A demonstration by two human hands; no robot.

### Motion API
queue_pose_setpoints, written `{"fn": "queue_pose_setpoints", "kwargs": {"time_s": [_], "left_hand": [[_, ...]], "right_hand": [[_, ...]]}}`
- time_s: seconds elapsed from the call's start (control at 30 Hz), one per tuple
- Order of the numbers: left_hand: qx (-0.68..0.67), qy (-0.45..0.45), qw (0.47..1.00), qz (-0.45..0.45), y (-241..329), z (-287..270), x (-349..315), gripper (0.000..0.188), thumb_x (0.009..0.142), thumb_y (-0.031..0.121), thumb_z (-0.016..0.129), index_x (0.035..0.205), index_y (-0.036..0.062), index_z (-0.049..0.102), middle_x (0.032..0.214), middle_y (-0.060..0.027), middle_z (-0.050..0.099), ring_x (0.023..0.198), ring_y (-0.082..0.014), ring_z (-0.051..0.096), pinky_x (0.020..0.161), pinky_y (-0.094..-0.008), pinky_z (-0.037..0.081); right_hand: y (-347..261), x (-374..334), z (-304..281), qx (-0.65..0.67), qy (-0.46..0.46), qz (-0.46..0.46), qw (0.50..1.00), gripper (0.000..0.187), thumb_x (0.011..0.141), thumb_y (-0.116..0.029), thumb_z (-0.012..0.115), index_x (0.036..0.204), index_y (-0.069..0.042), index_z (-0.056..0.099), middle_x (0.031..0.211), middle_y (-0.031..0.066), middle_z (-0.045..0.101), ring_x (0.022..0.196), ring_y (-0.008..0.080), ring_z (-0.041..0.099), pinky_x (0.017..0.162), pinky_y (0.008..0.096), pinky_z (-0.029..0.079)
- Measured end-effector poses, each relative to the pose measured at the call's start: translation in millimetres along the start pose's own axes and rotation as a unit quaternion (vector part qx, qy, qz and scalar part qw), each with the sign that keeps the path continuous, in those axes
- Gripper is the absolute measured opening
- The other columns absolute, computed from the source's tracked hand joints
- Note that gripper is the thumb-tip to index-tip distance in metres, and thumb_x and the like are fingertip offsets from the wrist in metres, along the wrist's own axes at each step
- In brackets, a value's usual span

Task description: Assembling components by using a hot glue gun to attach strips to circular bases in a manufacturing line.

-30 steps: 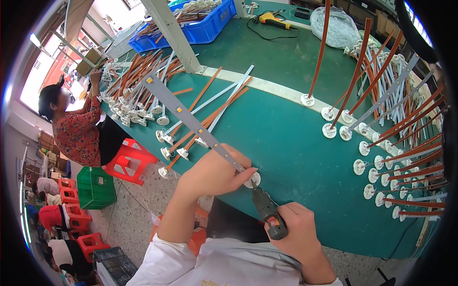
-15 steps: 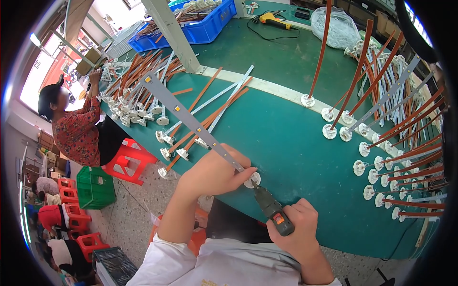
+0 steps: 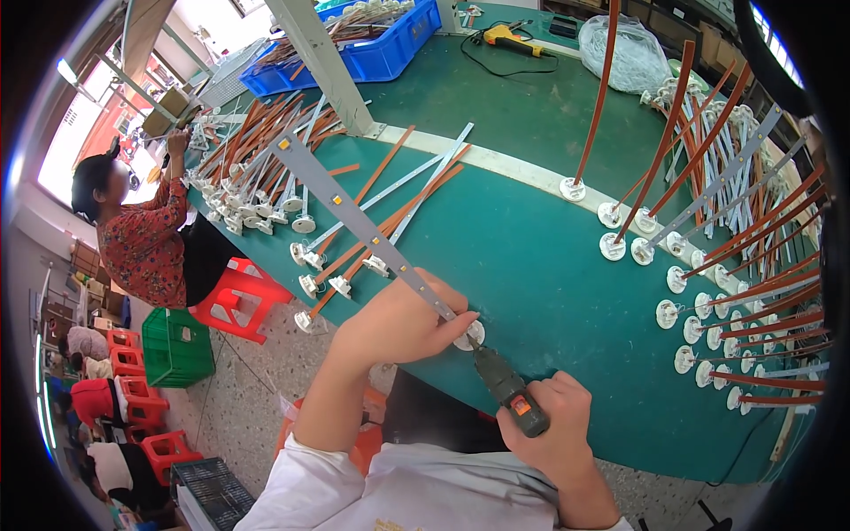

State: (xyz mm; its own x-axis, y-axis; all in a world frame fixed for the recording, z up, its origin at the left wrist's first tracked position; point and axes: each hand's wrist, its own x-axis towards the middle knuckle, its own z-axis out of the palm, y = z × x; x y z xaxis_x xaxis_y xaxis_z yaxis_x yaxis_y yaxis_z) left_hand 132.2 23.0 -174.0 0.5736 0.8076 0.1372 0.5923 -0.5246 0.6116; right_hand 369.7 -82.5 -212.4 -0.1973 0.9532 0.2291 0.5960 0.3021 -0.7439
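Green tabletop (image 3: 567, 265) below, right grip (image 3: 556, 423) wraps screwdriver (image 3: 502, 382).

Grn bench (image 3: 531, 257) holds strip pile (image 3: 252, 168) on L, wht-based strips (image 3: 691, 330) R, ylw tool (image 3: 509, 41) & bag (image 3: 624, 55).

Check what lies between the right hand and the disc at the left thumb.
Head view: the driver, gripped by the right hand, its tip at the disc.
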Motion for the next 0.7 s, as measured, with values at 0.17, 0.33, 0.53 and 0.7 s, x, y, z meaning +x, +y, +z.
{"fn": "queue_pose_setpoints", "kwargs": {"time_s": [0.17,0.33,0.53,0.7], "left_hand": [[-0.003,-0.002,1.000,0.001,-2,1,0,0.011,0.086,0.006,0.073,0.080,-0.0039,0.073,0.068,-0.0184,0.067,0.060,-0.0365,0.064,0.056,-0.0397,0.049],[0.003,0.001,1.000,0.000,-3,1,0,0.011,0.086,0.006,0.073,0.081,-0.0039,0.074,0.069,-0.0185,0.068,0.061,-0.0363,0.064,0.056,-0.0396,0.050],[0.003,0.004,1.000,-0.003,2,1,0,0.014,0.087,0.008,0.073,0.079,-0.0033,0.072,0.066,-0.0176,0.065,0.059,-0.0360,0.062,0.055,-0.0404,0.048],[0.023,0.003,0.999,-0.023,11,2,-7,0.019,0.089,0.014,0.075,0.078,-0.0019,0.072,0.067,-0.0163,0.064,0.059,-0.0346,0.061,0.054,-0.0394,0.048]], "right_hand": [[-6,5,3,0.037,0.031,-0.017,0.999,0.015,0.063,-0.006,0.075,0.066,-0.005,0.060,0.062,0.0079,0.058,0.057,0.0288,0.049,0.055,0.0380,0.040],[-4,5,1,0.057,0.018,-0.024,0.998,0.016,0.063,-0.006,0.075,0.066,-0.005,0.060,0.062,0.0081,0.058,0.056,0.0290,0.049,0.054,0.0383,0.040],[1,2,3,0.020,0.020,-0.014,0.999,0.026,0.061,-0.009,0.075,0.059,-0.007,0.049,0.055,0.0080,0.050,0.051,0.0285,0.043,0.050,0.0388,0.036],[-2,1,3,0.000,0.009,-0.019,1.000,0.025,0.062,-0.010,0.076,0.061,-0.007,0.051,0.057,0.0082,0.052,0.053,0.0303,0.048,0.051,0.0401,0.039]]}}
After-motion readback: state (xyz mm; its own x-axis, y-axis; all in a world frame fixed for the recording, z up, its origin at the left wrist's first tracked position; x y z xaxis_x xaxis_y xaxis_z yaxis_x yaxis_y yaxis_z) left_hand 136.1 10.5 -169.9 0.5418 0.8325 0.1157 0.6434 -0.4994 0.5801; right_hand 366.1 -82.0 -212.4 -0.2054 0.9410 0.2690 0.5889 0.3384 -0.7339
